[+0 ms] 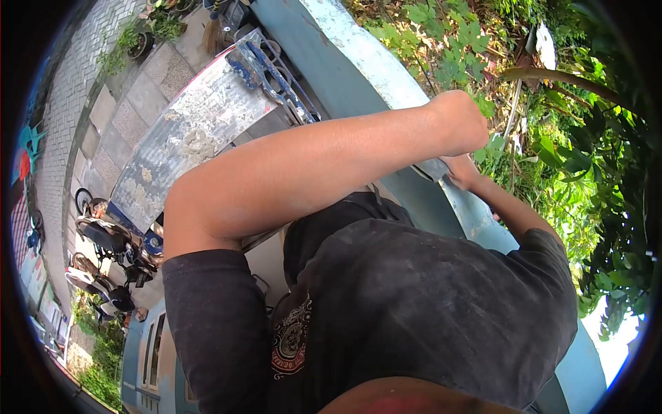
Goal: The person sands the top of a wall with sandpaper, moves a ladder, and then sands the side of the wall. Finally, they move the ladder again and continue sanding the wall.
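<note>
My left arm reaches across the middle of the view, its wrist bent. My left hand (458,123) is above the top of the pale blue wall (379,65), with its fingers turned away and hidden. Just below it my right hand (460,171) is closed at the wall's edge. A flat grey blade-like piece (433,169) sticks out from its fingers and lies against the wall. Its handle is hidden, so its exact kind cannot be told.
A board crusted with dried mortar (200,141) stands at the left, a blue metal frame (272,72) beside it. Parked motorbikes (103,238) stand on the paving (124,131). Leafy plants (448,34) and a branch (565,77) crowd the wall's far side.
</note>
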### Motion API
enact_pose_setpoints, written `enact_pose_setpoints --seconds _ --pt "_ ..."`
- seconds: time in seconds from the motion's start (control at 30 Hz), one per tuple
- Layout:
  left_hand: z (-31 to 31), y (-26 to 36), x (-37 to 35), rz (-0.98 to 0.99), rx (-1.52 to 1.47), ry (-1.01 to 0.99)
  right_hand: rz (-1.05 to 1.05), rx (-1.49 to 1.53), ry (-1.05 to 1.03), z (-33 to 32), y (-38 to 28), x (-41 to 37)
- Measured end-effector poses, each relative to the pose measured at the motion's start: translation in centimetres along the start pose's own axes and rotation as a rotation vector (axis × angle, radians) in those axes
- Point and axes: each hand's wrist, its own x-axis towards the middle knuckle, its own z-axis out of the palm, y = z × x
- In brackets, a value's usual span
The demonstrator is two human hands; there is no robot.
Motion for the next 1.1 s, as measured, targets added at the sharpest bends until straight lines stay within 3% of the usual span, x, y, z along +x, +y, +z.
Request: enact_pose_setpoints --seconds 0.07,0.1,0.17,0.23,0.27,0.37,0.43,0.53,0.67,0.73,0.8,0.87,0.97,1.0,1.1 --pt "-0.4 0.0 0.1 -0.004 0.012 0.005 0.066 -0.155 -0.117 -0.1 -0.2 -0.3" --pt "-0.3 0.0 0.0 -0.001 0.020 0.002 -0.001 -0.021 0.030 0.2 0.2 0.7" --pt "0.0 0.0 -0.1 -0.004 0.013 0.008 -0.052 0.632 0.044 1.7 2.6 5.8" --pt "0.2 -0.1 -0.1 0.000 0.011 0.028 -0.141 -0.169 0.170 -3.4 -1.6 12.8" --pt "0.3 0.0 -0.2 0.001 0.006 0.034 -0.057 -0.264 0.200 -0.3 1.8 18.7" --pt "0.1 0.1 -0.2 -0.025 0.020 0.031 0.019 -0.249 0.178 -2.1 2.5 31.9" --pt "-0.1 0.3 -0.4 -0.047 -0.005 0.004 0.052 -0.285 0.142 -2.9 1.9 36.3" --pt "0.6 0.1 -0.5 -0.014 0.023 0.056 -0.001 -0.232 0.163 -2.6 2.0 32.6" --pt "-1.2 0.1 -0.8 -0.044 0.018 0.023 -0.138 -0.223 0.246 -1.6 -1.2 15.3" --pt "-1.4 0.1 -0.4 -0.040 -0.008 -0.038 -0.192 0.423 0.098 1.8 2.6 9.6" --pt "-1.4 0.2 0.0 -0.043 -0.034 -0.102 -0.172 0.326 0.109 1.0 2.4 6.5" --pt "-1.1 0.1 0.0 -0.046 -0.046 -0.137 -0.136 0.148 0.133 0.3 1.9 8.9" --pt "0.2 -0.1 -0.3 -0.023 -0.002 0.011 -0.088 -0.105 0.168 -1.5 -1.6 22.9" --pt "0.6 -0.1 -0.4 -0.015 0.010 0.060 -0.071 -0.188 0.177 -1.6 1.0 20.2" --pt "0.8 -0.2 -0.4 -0.021 0.025 0.101 0.040 -0.180 0.203 -2.2 3.9 33.2"
